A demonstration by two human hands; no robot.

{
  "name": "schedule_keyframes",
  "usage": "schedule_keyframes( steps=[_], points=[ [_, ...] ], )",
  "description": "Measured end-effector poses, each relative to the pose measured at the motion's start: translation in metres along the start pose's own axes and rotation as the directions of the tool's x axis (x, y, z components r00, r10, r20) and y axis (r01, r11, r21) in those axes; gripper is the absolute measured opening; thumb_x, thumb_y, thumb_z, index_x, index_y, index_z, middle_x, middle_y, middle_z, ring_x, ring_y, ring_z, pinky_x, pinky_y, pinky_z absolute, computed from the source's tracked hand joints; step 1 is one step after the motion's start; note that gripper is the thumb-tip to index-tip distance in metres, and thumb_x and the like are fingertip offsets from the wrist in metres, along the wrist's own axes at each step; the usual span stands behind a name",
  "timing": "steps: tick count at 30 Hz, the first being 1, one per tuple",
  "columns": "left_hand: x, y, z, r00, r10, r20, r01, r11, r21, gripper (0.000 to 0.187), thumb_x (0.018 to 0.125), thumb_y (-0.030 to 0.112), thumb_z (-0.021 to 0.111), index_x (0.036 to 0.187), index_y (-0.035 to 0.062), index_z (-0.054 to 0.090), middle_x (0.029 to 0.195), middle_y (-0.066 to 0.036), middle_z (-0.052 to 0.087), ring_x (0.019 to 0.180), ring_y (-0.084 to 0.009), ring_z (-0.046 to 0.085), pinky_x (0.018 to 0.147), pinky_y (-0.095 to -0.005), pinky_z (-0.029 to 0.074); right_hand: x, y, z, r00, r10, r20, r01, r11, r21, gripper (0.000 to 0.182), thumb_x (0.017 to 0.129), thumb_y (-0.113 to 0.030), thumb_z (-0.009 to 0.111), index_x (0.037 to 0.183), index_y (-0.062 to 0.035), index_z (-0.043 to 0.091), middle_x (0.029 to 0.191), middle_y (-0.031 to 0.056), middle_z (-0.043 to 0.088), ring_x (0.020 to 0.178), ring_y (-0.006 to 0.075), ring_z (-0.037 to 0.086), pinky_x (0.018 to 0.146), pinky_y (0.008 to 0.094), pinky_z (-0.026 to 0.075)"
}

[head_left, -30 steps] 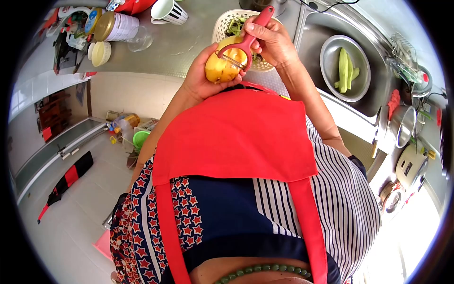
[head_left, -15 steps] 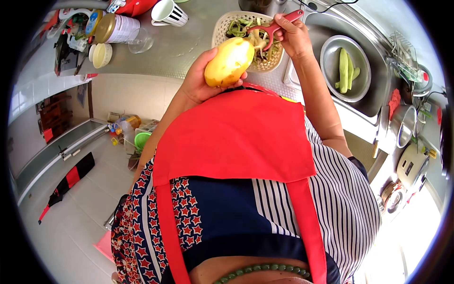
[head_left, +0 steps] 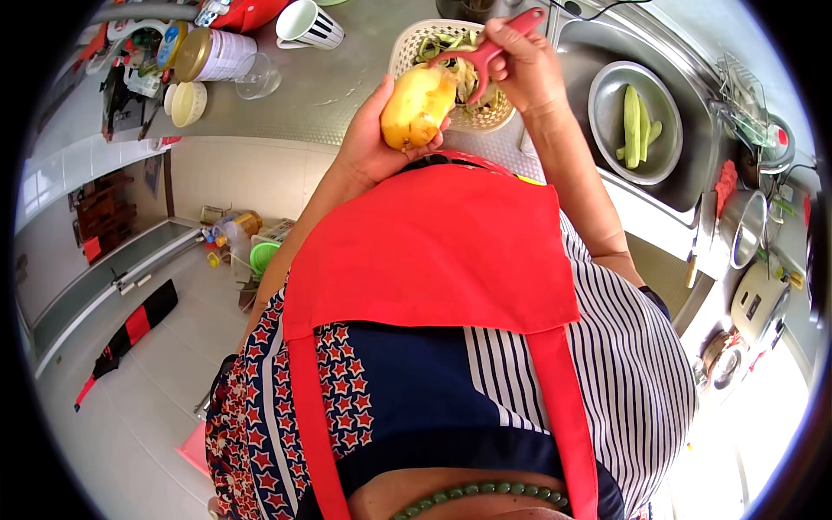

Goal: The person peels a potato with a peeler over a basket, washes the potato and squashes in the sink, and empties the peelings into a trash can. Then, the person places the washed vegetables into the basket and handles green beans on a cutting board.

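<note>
My left hand [head_left: 368,130] is wrapped round a large yellow potato [head_left: 416,108], mostly peeled, with brownish patches at its lower end and right side. A red Y-shaped peeler [head_left: 485,59] is gripped by its handle in my right hand [head_left: 529,69]. The peeler's head lies at the potato's upper right side. Behind and below both, a cream woven plastic basket [head_left: 401,54] holds green and brownish peelings [head_left: 449,42].
To the right, a steel bowl with peeled green vegetables [head_left: 637,126] sits in the sink [head_left: 693,186]. On the counter at left are a striped mug [head_left: 309,26], a clear glass [head_left: 258,76], a small cream cup [head_left: 188,104] and a gold-lidded can [head_left: 208,54].
My right hand and the peeler have come slightly left and down, closer to the potato. My left hand has tilted the potato more upright, so its brownish end faces down.
</note>
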State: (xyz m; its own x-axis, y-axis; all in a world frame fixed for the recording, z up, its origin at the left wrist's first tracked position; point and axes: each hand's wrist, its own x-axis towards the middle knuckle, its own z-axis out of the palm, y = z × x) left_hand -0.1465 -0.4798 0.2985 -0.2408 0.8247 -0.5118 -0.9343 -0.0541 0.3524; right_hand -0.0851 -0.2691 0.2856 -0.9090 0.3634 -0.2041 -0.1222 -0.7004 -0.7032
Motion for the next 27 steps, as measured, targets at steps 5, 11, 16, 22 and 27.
schedule_keyframes(
  steps=[5, 11, 16, 22, 27],
  points=[
    [0.001, -0.002, 0.0, 0.988, 0.021, -0.153, -0.023, 1.0, -0.013, 0.06, 0.093, 0.052, 0.03, 0.123, 0.0028, 0.045, 0.113, -0.017, 0.054, 0.095, -0.0312, 0.056, 0.078, -0.0398, 0.05, -0.018, 0.016, 0.027, 0.982, 0.095, 0.165, -0.085, 0.994, -0.067, 0.015, 0.081, -0.016, 0.068, 0.084, -0.003, 0.062, 0.07, 0.004, 0.062, 0.049, 0.006, 0.05, 0.043, 0.0183, 0.039],
    [0.0, -0.001, 0.0, 0.993, -0.027, -0.118, 0.018, 0.997, -0.079, 0.057, 0.092, 0.051, 0.033, 0.12, 0.0034, 0.047, 0.11, -0.015, 0.056, 0.093, -0.0299, 0.057, 0.076, -0.0391, 0.05, -0.021, 0.023, 0.036, 0.97, 0.114, 0.214, -0.066, 0.973, -0.22, 0.017, 0.08, -0.017, 0.069, 0.084, -0.0018, 0.062, 0.07, 0.0033, 0.062, 0.052, 0.0055, 0.052, 0.045, 0.0183, 0.04],
    [-0.001, -0.001, -0.005, 0.992, -0.015, -0.123, 0.008, 0.998, -0.055, 0.057, 0.091, 0.051, 0.036, 0.12, 0.0028, 0.047, 0.108, -0.016, 0.056, 0.091, -0.0301, 0.056, 0.074, -0.0388, 0.05, -0.016, 0.027, 0.031, 0.974, 0.132, 0.181, -0.109, 0.985, -0.134, 0.016, 0.081, -0.016, 0.068, 0.084, -0.0013, 0.061, 0.071, 0.0048, 0.062, 0.051, 0.0066, 0.051, 0.044, 0.0191, 0.04],
    [-0.002, -0.001, 0.002, 0.994, -0.064, -0.09, 0.053, 0.991, -0.123, 0.054, 0.09, 0.049, 0.042, 0.119, 0.0041, 0.047, 0.106, -0.016, 0.056, 0.087, -0.0278, 0.057, 0.071, -0.0394, 0.051, -0.01, 0.021, 0.021, 0.977, 0.106, 0.183, -0.1, 0.994, -0.041, 0.015, 0.082, -0.015, 0.066, 0.083, -0.0011, 0.06, 0.069, 0.006, 0.061, 0.049, 0.0079, 0.049, 0.042, 0.0198, 0.037],
    [-0.004, -0.001, 0.0, 0.996, -0.073, -0.052, 0.071, 0.997, -0.037, 0.059, 0.091, 0.05, 0.036, 0.121, 0.0003, 0.045, 0.108, -0.019, 0.054, 0.087, -0.0287, 0.055, 0.073, -0.0363, 0.049, 0.002, 0.013, 0.003, 0.989, 0.098, 0.113, -0.093, 0.995, -0.046, 0.014, 0.083, -0.015, 0.064, 0.083, -0.0018, 0.06, 0.071, 0.0077, 0.061, 0.049, 0.0079, 0.049, 0.043, 0.0196, 0.037]
  ],
)
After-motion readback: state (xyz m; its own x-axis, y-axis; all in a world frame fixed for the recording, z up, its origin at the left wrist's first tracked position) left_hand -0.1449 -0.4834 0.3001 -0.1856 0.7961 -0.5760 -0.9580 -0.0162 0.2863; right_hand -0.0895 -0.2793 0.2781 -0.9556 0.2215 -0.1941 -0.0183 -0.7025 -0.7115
